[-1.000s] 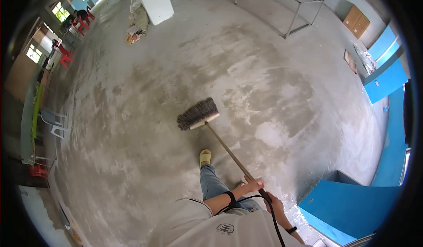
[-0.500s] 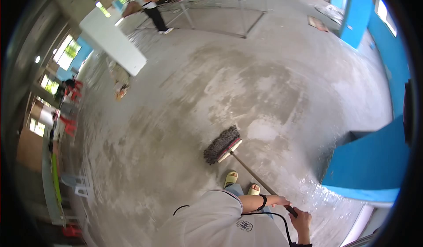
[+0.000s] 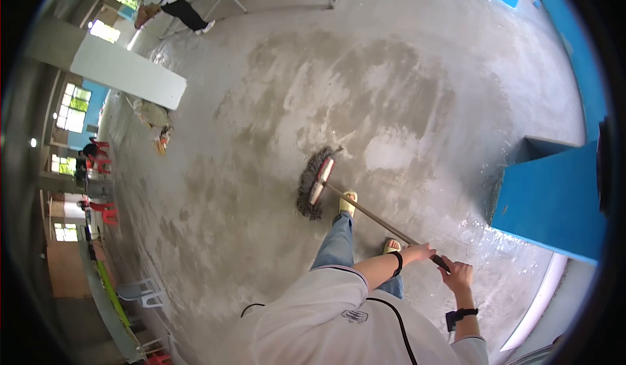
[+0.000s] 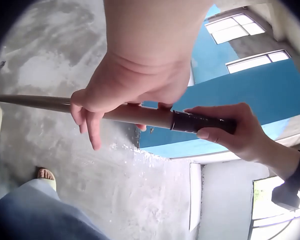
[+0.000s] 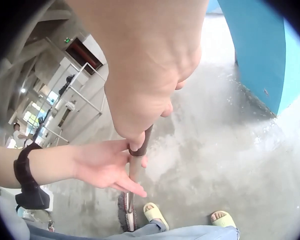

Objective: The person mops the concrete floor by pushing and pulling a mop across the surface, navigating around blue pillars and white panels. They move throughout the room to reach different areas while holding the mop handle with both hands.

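A mop with a shaggy grey fringe lies on the concrete floor, its pole slanting down to the right toward the body. My left hand holds the pole a little below its dark end grip; in the left wrist view that hand comes over from above, some fingers hanging loosely past the pole. Higher up, my right hand grips the dark handle end, thumb laid along it. Both hands show close together in the right wrist view, the right hand nearest the camera.
Slippered feet stand just beside the mop head. A blue box-like block is on the right, a white pillar at upper left. Along the left side are red chairs and a grey chair. A person stands by a metal-framed table.
The view has turned and shifted. The mop head has swung round, from fringe facing away to fringe facing left. One foot has stepped forward beside it; both hands stay on the pole.
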Motion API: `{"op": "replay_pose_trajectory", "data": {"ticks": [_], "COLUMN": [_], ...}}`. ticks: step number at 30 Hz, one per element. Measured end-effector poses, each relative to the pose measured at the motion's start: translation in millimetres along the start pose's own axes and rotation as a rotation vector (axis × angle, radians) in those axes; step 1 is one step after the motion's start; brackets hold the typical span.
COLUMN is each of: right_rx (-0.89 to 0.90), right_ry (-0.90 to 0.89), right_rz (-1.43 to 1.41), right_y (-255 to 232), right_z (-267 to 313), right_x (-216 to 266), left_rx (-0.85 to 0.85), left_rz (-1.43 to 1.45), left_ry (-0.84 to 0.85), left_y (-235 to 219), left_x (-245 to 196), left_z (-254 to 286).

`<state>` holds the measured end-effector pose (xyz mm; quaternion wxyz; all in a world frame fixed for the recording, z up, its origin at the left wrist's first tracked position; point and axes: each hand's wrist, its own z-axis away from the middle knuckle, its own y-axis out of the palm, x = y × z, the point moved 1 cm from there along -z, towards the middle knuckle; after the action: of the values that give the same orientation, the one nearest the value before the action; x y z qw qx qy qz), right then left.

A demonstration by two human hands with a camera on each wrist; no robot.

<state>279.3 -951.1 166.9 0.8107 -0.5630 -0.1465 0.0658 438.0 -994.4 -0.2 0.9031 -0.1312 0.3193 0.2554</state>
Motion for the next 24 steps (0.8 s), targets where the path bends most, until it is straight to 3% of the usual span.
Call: {"op": "replay_pose_trajectory", "data": {"ticks": [1,2,3,4,5,7,8,9,10,11,13,14,15,18,21,23,24], "right_rx": [-0.015,0.033,0.119,0.207,0.232,0.305,0.353,0.326,0.337,0.368,0.406,0.416,0.401,0.381,0.371,0.385,0.454], "right_ry": [-0.009,-0.004,0.051,0.109,0.103,0.098,0.094,0.084,-0.005,-0.040,-0.112,-0.149,-0.223,-0.355,-0.401,-0.420,-0.363], "right_rz": [0.005,0.059,0.026,-0.008,-0.095,-0.198,-0.212,-0.267,-0.297,-0.292,-0.261,-0.232,-0.252,-0.217,-0.164,-0.140,-0.130], "right_y": [4,14,21,27,39,48,46,53,53,50,33,23,21,11,17,16,13], "right_z": [-18,-30,-45,-60,-81,-125,-153,-178,-208,-239,-296,-323,-349,-396,-403,-393,-383], "right_x": [14,32,56,85,112,177,214,247,279,316,389,421,446,492,488,467,453], "left_rx": [0.017,-0.044,-0.099,0.018,-0.161,0.003,-0.222,-0.354,-0.303,-0.440,-0.637,-0.742,-0.825,-1.053,-1.249,-1.542,-1.475], "left_rz": [-0.008,0.021,-0.118,-0.120,-0.148,0.075,-0.013,0.034,0.207,0.098,0.317,0.456,0.535,0.609,0.755,0.517,0.641], "left_ry": [0.003,0.113,0.098,0.128,-0.186,-0.081,-0.248,-0.314,-0.294,-0.338,-0.177,-0.067,-0.016,0.067,-0.072,-0.055,-0.066], "left_y": [-16,-34,-45,-84,-84,-158,-165,-190,-233,-256,-317,-337,-362,-422,-417,-390,-376], "left_x": [12,27,49,54,91,127,163,192,215,254,309,357,375,398,404,367,343], "left_z": [6,16,18,62,58,114,119,130,155,158,190,175,185,208,172,164,168]}}
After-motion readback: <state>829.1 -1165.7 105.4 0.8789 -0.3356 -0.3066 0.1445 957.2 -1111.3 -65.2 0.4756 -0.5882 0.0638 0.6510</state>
